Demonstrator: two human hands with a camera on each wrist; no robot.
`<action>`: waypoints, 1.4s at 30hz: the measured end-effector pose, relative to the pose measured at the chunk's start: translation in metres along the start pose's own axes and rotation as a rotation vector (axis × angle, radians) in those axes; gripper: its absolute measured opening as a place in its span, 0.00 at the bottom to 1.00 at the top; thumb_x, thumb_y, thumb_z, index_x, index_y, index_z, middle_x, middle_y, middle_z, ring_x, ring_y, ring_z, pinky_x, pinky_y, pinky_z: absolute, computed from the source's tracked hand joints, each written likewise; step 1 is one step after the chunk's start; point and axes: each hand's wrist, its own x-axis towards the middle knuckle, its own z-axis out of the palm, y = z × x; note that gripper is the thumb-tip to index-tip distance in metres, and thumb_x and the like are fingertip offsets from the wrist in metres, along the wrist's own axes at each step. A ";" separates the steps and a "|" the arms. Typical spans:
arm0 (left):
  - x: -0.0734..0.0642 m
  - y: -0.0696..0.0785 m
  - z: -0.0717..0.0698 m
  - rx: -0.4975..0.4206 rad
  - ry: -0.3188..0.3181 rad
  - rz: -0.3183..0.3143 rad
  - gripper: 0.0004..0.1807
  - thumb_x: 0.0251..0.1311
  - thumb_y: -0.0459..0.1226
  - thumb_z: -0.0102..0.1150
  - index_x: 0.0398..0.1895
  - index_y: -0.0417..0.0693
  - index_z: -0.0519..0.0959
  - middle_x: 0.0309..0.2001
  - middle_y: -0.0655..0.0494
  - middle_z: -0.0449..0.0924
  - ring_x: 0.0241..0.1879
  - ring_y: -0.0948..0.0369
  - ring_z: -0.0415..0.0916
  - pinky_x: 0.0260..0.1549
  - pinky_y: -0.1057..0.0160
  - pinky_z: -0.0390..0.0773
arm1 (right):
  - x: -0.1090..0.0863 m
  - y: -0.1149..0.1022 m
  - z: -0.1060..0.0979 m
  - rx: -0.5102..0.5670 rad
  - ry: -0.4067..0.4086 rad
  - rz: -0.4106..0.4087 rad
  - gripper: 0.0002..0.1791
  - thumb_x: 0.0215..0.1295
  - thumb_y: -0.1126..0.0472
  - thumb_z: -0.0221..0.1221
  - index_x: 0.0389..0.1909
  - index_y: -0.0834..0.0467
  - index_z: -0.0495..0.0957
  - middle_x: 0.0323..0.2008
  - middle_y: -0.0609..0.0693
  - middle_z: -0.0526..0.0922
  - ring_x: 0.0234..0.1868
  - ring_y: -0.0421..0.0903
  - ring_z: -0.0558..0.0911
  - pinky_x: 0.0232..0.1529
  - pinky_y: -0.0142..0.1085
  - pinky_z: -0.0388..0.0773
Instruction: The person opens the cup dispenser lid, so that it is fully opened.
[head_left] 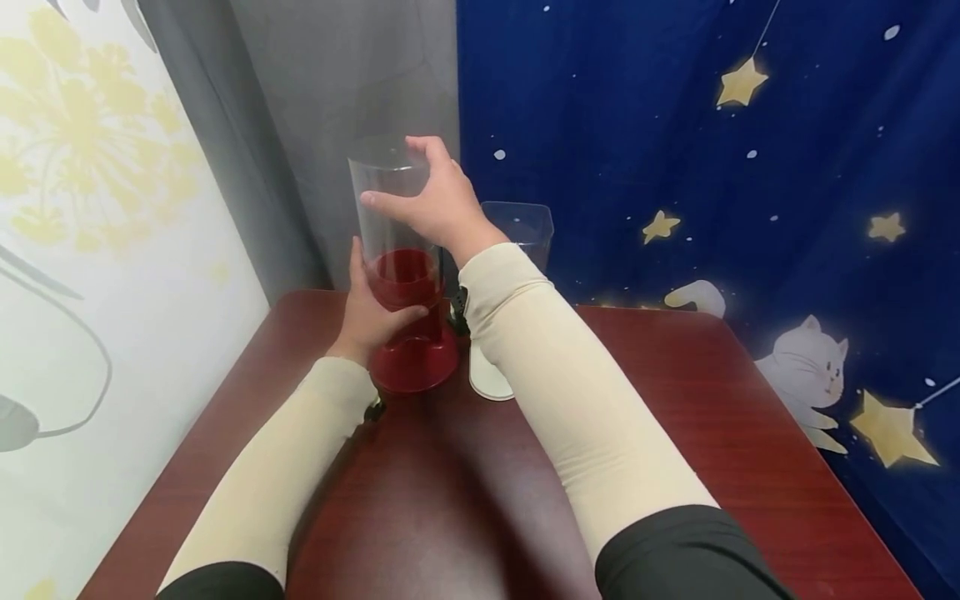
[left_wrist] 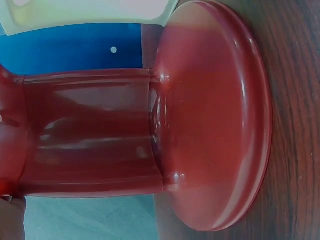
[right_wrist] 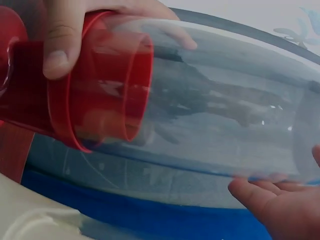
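A red stand [head_left: 414, 367] with a wide round foot stands upright on the table, and a clear cylinder [head_left: 372, 217] sits on its red collar. My left hand [head_left: 366, 315] grips the stand around the collar, its thumb across the front and its fingers at the left side. Higher up, my right hand [head_left: 442, 196] holds the cylinder near its upper rim, thumb in front and fingers behind. The right wrist view shows the red collar [right_wrist: 107, 90] reaching inside the cylinder's lower end. Seen from the left wrist, the stand's foot [left_wrist: 210, 120] rests flat on the wood.
To the right, partly behind my right sleeve, is a white base [head_left: 489, 379] with a clear square container [head_left: 521, 221] above it. The reddish-brown table [head_left: 660, 375] meets a grey curtain [head_left: 352, 75] and a blue starry curtain [head_left: 600, 167] at the back.
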 end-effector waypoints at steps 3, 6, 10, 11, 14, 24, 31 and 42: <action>0.002 -0.004 0.002 0.012 0.028 0.028 0.77 0.46 0.47 0.86 0.82 0.86 0.31 0.81 0.58 0.58 0.79 0.55 0.58 0.68 0.40 0.75 | 0.002 0.002 0.007 0.023 0.060 -0.016 0.54 0.55 0.38 0.76 0.80 0.37 0.58 0.78 0.36 0.64 0.75 0.38 0.67 0.70 0.40 0.76; 0.003 -0.007 0.003 0.023 0.061 0.055 0.76 0.45 0.48 0.86 0.82 0.86 0.32 0.80 0.58 0.60 0.78 0.56 0.59 0.69 0.41 0.74 | 0.004 0.004 0.014 0.042 0.105 -0.027 0.53 0.55 0.38 0.76 0.79 0.37 0.58 0.77 0.36 0.65 0.74 0.37 0.68 0.69 0.37 0.76; 0.002 -0.010 0.006 0.030 0.077 0.053 0.75 0.44 0.52 0.86 0.81 0.89 0.33 0.79 0.60 0.61 0.78 0.57 0.60 0.69 0.41 0.74 | 0.004 0.007 0.019 0.052 0.139 -0.024 0.53 0.54 0.38 0.77 0.77 0.36 0.59 0.76 0.36 0.66 0.72 0.37 0.69 0.66 0.38 0.79; 0.002 -0.011 0.006 0.034 0.078 0.047 0.74 0.44 0.52 0.86 0.81 0.90 0.34 0.79 0.60 0.60 0.78 0.56 0.59 0.68 0.41 0.75 | 0.003 0.008 0.020 0.053 0.147 -0.026 0.52 0.54 0.38 0.77 0.77 0.36 0.59 0.75 0.37 0.66 0.71 0.37 0.70 0.66 0.38 0.79; 0.000 -0.012 0.007 0.044 0.098 0.036 0.74 0.43 0.54 0.86 0.81 0.91 0.34 0.79 0.61 0.61 0.78 0.56 0.60 0.67 0.40 0.76 | 0.003 0.009 0.022 0.060 0.157 -0.037 0.52 0.53 0.38 0.77 0.77 0.36 0.59 0.74 0.38 0.67 0.69 0.37 0.70 0.64 0.36 0.79; 0.002 -0.011 0.014 0.004 0.108 0.077 0.71 0.42 0.53 0.86 0.81 0.89 0.41 0.76 0.64 0.64 0.74 0.58 0.64 0.64 0.42 0.79 | 0.005 0.019 0.025 0.114 0.198 -0.066 0.53 0.51 0.38 0.79 0.75 0.36 0.59 0.72 0.41 0.67 0.68 0.39 0.71 0.65 0.38 0.78; 0.001 -0.012 0.013 0.039 0.099 0.063 0.70 0.43 0.56 0.85 0.81 0.90 0.40 0.76 0.63 0.65 0.74 0.57 0.65 0.66 0.42 0.78 | 0.008 0.028 0.029 0.163 0.210 -0.102 0.55 0.49 0.41 0.81 0.75 0.37 0.59 0.73 0.41 0.70 0.68 0.40 0.72 0.67 0.41 0.77; -0.002 -0.011 0.011 0.061 0.108 0.069 0.70 0.43 0.56 0.85 0.81 0.89 0.40 0.76 0.62 0.66 0.74 0.56 0.66 0.64 0.41 0.79 | 0.010 0.034 0.039 0.200 0.254 -0.170 0.56 0.48 0.43 0.82 0.74 0.37 0.58 0.74 0.41 0.67 0.71 0.38 0.69 0.69 0.42 0.76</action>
